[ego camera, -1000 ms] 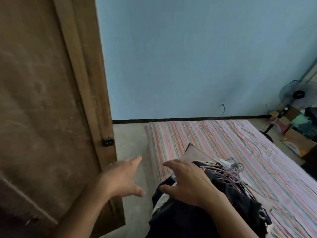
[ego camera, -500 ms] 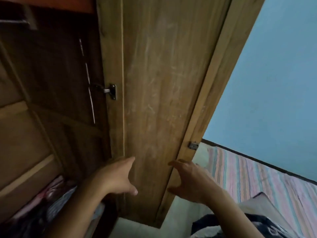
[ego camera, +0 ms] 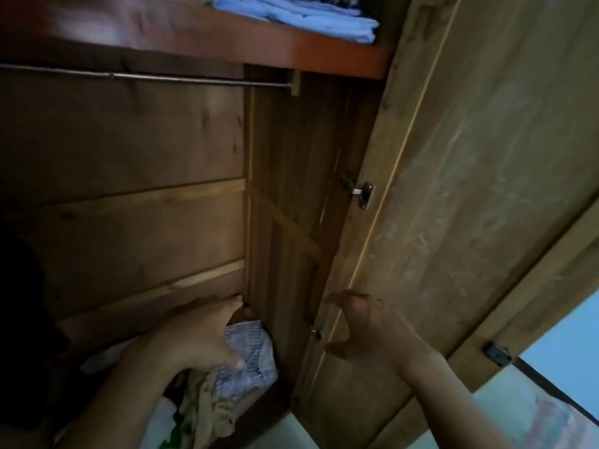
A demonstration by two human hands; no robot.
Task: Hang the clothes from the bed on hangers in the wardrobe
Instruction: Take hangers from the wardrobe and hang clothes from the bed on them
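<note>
Since a second ago the view has swung off the bed, where dark clothes and a bunch of wire hangers lay, and up into the open wardrobe (ego camera: pixel 129 157); both hands have come along empty. I take the hanging rail (ego camera: pixel 146 77) as the landmark.

Far below the rail's middle, the left hand (ego camera: pixel 201 341) reaches into the cabinet with fingers loosely spread, holding nothing; its thumb lies over a crumpled striped cloth (ego camera: pixel 246 361) on the heap at the bottom, though whether it touches is unclear. The rail itself is bare along the stretch that shows. Above its right end, a folded blue cloth (ego camera: pixel 301 17) sits on the shelf. Down and right of the rail's end, the right hand (ego camera: pixel 366 332) hovers in a half-curled claw in front of the open door (ego camera: pixel 470 189), grasping nothing.

None of the bed's clothes or hangers are in view now. Judging by their kind, the garments will be light, limp and prone to slipping off, so each is best taken at the collar or shoulders, and each hanger by its hook.
</note>
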